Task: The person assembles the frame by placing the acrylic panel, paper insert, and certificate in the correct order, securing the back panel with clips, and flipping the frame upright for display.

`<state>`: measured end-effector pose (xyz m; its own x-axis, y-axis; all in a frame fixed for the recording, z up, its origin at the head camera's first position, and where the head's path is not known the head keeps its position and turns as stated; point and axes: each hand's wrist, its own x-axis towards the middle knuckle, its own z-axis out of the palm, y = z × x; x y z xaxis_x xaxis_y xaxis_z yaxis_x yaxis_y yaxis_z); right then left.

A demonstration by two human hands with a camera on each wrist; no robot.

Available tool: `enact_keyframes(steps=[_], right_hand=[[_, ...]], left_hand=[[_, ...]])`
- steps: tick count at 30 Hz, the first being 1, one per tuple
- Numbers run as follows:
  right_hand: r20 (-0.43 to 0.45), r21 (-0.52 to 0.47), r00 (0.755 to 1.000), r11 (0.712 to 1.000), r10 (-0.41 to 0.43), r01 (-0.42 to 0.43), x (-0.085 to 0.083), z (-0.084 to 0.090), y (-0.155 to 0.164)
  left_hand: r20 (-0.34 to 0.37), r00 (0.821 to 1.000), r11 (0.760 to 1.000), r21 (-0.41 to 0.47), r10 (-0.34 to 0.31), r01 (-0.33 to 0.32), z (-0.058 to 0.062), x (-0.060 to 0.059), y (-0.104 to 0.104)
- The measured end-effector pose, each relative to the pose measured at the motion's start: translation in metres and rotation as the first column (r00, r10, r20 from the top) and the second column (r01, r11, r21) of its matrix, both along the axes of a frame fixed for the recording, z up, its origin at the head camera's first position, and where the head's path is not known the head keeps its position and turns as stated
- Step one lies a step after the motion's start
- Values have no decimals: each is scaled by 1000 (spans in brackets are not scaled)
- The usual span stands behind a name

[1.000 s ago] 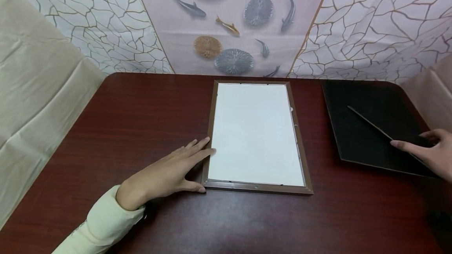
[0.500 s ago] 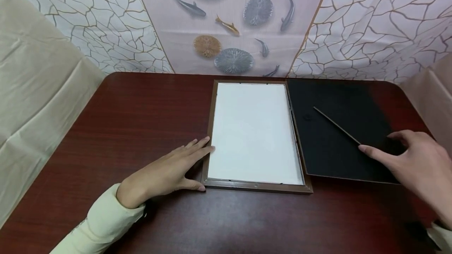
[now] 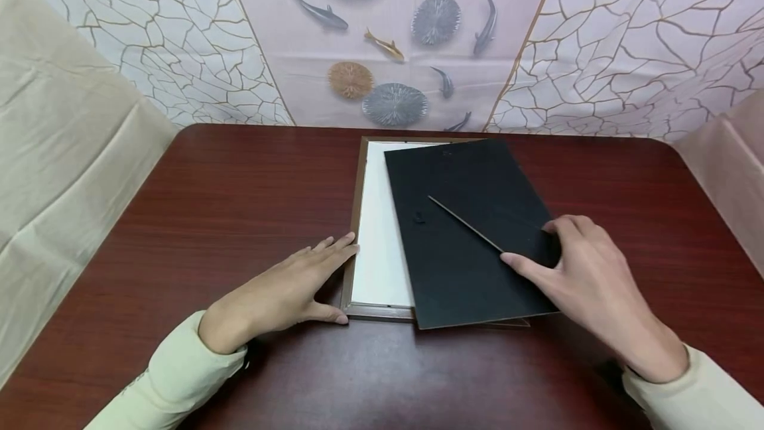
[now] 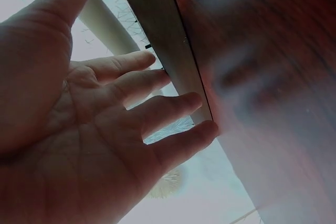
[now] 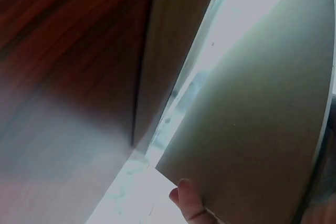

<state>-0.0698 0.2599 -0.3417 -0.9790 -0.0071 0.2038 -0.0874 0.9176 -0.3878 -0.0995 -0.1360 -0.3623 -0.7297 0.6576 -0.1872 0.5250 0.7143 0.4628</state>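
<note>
A brown picture frame (image 3: 357, 217) lies on the table with a white sheet (image 3: 382, 251) inside it. My left hand (image 3: 280, 297) rests at its left side, fingers spread and nearly straight; in the left wrist view the fingertips (image 4: 194, 100) meet the frame's outer edge. My right hand (image 3: 587, 277) holds a black backing board (image 3: 465, 271) by its right side. Slanted over the frame, the board covers most of the sheet. A thin brown strip (image 3: 465, 223) runs diagonally across it to my right thumb. In the right wrist view the board's brown underside (image 5: 252, 108) shows, with fingertips at its edge.
The dark red wooden table (image 3: 239, 191) extends around the frame on both sides. A patterned cloth (image 3: 394, 38) hangs behind the far edge, and plain beige cloth (image 3: 65, 151) closes off the left side.
My right hand has brought the backing board leftward from the table's right side to over the frame, turning it slightly. The left hand and the frame have stayed in place.
</note>
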Motion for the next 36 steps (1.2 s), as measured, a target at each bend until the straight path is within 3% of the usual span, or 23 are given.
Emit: enact_keyframes(steps=[7,14,26,36], right_hand=[[6,36,999,998,53,-53,-9,0,-33],[-5,104,999,994,42,-41,-13,-5,-53],[47,193,999,981,-15,6,-7,-10,-74],[27,208,999,978,-29,23,-15,-14,-85]], left_hand=[[1,1000,1000,-11,16,-16,1,0,3],[14,997,997,-23,70,-69,0,1,4],[-16,999,999,-7,46,-46,-1,0,4],[-18,999,999,17,33,-32,0,-1,3]])
